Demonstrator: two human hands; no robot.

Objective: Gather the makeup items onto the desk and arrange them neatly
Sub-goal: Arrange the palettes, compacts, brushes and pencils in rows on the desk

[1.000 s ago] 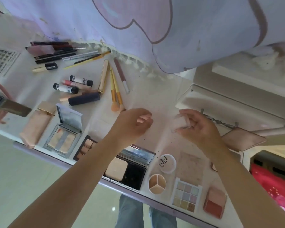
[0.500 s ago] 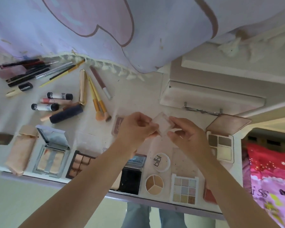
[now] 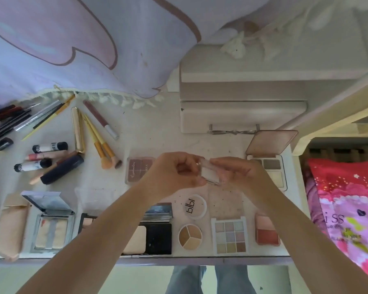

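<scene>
hands: 2, left [image 3: 174,175] and right [image 3: 240,177]
small clear case held between them: 1 [image 3: 209,174]
gold-handled brushes: 2 [image 3: 98,143]
gold tube: 1 [image 3: 78,129]
white tubes with black caps: 2 [image 3: 50,147]
dark navy tube: 1 [image 3: 62,169]
nine-pan eyeshadow palette: 1 [image 3: 229,236]
round three-colour pan: 1 [image 3: 190,236]
round white lid: 1 [image 3: 194,205]
open four-pan palette with pink lid: 1 [image 3: 272,166]
closed brown eyeshadow palette: 1 [image 3: 139,169]
blush compact: 1 [image 3: 266,230]
pencils and liners far left: bunched, count unclear
</scene>
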